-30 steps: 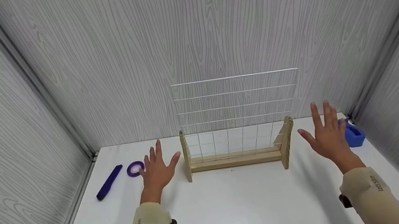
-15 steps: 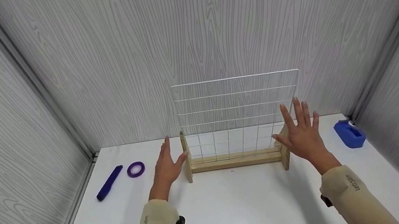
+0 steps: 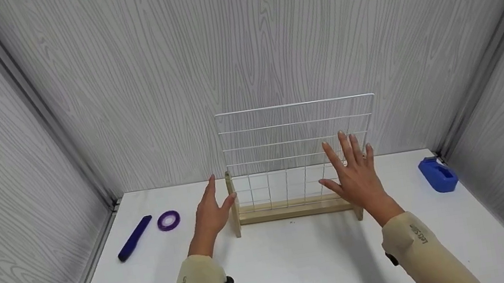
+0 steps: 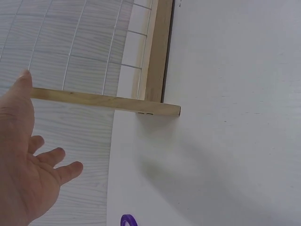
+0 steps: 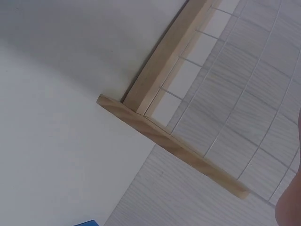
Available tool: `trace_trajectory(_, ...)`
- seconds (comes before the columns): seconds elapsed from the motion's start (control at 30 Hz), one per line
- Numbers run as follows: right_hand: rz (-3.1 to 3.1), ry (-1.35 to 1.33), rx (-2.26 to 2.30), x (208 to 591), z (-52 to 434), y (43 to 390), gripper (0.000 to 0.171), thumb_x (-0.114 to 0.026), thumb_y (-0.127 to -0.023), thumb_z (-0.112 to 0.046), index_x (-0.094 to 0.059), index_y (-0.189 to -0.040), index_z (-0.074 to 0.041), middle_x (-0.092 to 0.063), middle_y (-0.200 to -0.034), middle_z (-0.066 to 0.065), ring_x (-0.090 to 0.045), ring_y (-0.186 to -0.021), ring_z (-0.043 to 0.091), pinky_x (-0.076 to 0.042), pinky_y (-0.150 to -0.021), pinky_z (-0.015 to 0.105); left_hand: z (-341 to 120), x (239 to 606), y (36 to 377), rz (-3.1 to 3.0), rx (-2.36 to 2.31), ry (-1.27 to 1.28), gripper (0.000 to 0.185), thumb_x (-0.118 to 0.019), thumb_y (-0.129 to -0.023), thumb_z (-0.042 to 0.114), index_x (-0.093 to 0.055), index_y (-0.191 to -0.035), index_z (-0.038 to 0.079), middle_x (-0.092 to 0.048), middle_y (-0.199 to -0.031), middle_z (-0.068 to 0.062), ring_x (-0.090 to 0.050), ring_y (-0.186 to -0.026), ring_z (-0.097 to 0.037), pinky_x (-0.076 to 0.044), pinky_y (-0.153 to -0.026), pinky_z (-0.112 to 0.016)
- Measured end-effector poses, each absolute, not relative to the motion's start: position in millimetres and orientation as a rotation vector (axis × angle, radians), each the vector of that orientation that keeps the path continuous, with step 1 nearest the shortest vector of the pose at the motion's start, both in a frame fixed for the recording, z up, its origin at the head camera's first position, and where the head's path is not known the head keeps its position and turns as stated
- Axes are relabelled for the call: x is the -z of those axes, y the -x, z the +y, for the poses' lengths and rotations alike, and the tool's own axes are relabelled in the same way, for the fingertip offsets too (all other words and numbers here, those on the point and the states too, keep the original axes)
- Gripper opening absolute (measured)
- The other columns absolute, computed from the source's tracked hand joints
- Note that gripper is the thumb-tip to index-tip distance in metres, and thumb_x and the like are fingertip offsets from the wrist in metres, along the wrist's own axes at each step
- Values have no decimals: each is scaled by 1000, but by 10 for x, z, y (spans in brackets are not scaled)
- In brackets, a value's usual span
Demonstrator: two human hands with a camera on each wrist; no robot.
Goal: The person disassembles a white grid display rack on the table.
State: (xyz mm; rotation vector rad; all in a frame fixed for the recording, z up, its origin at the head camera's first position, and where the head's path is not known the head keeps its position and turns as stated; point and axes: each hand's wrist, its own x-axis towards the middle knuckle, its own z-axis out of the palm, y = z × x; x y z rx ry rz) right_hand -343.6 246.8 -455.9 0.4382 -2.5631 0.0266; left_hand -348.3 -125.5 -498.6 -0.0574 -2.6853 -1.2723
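A wooden stand [image 3: 295,211] holds an upright white wire grid [image 3: 294,104] near the back of the table. My left hand [image 3: 210,215] is beside the stand's left side post [image 4: 108,102], fingers extended and thumb overlapping the post in the head view. My right hand [image 3: 357,180], fingers spread, hovers in front of the grid's right part and hides much of the right post [image 5: 174,146]. Neither hand holds anything. In the right wrist view only a bit of the right hand [image 5: 290,200] shows at the edge.
On the left of the white table [image 3: 295,265] lie a dark purple bar-shaped object [image 3: 135,238] and a purple ring-shaped roll [image 3: 160,224]. A blue tape dispenser [image 3: 438,175] stands at the right. Grey wood-grain panels [image 3: 236,39] enclose the back and sides.
My right hand has moved left, from near the tape dispenser to in front of the grid. The left hand has shifted right, up to the stand's left post. The view has tilted slightly.
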Motion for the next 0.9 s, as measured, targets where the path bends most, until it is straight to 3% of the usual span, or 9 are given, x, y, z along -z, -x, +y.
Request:
trace_trajectory(0.47,-2458,-469,92,4523,2091,3512,89,-68,-95,-49,-14,-163,-30,-7,-170,20,-13,-155,45,-20,-113,78,-1120,4940,3553,-2720,1284,24,79,-55,-102,51,-19,-164,18,-29,-166,-18,-31,-151,-42,-29,-121,-57)
trace_trajectory(0.9,-2476,-393,64,4557,1813,3552,88,-69,-93,-52,-15,-162,-36,-3,-170,18,-7,-155,48,-20,-110,82,-1057,4973,3584,-2772,1287,-31,79,-46,-102,60,-17,-164,20,-27,-167,-14,-30,-152,-40,-30,-120,-58)
